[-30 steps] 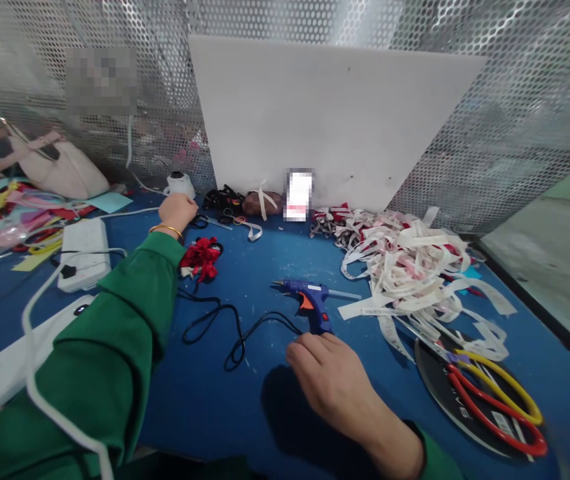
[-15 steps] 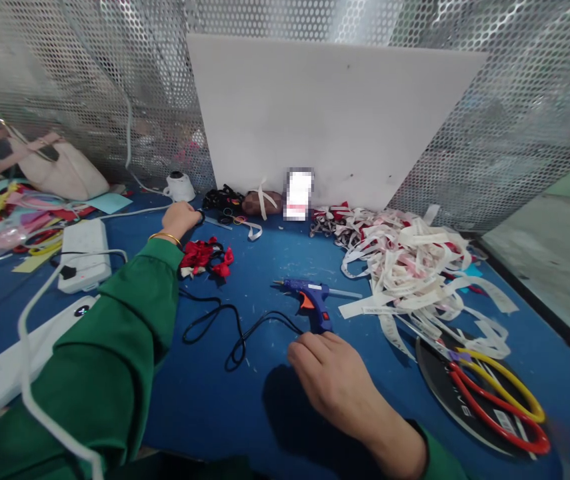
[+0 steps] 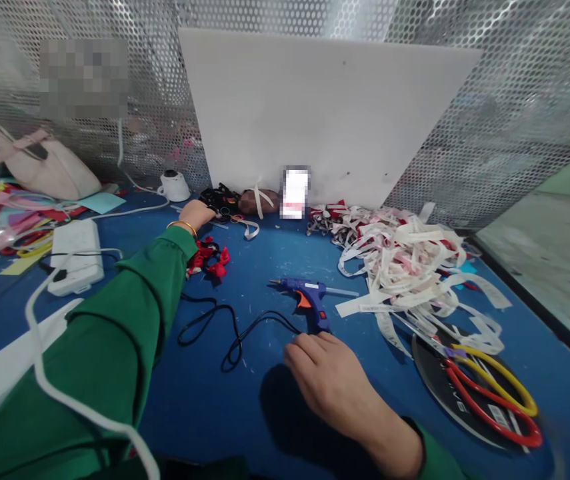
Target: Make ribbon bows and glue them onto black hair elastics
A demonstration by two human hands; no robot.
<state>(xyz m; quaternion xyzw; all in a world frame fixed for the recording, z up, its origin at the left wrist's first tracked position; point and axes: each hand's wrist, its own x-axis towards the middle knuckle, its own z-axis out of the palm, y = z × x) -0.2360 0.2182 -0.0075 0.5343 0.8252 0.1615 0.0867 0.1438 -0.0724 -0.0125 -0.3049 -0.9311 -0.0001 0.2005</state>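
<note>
My left hand (image 3: 197, 215) reaches out over the table's far left, its fingertips at the edge of a pile of black bands (image 3: 221, 199). Its fingers look drawn together, and what they pinch is hidden. Just below that wrist lie red ribbon bows (image 3: 218, 262). My right hand (image 3: 327, 377) hovers or rests near the front, fingers curled under, so anything inside is out of sight. Directly beyond its knuckles lies a blue glue gun (image 3: 307, 288) with an orange trigger, a clear glue stick in its back and its nozzle pointing left. A black cord (image 3: 232, 320) loops leftward from it.
White ribbons (image 3: 405, 260) heap at right. Scissors with red and yellow handles (image 3: 495, 393) lie on a black disc (image 3: 429, 377). A phone (image 3: 295, 193) leans on a white board (image 3: 329, 120). Power strips (image 3: 77, 257), a white cable (image 3: 39, 347) and a handbag (image 3: 52, 163) are left.
My left hand has moved rightward to the pile of black bands. My right hand keeps its place behind the glue gun. The whole view has shifted slightly.
</note>
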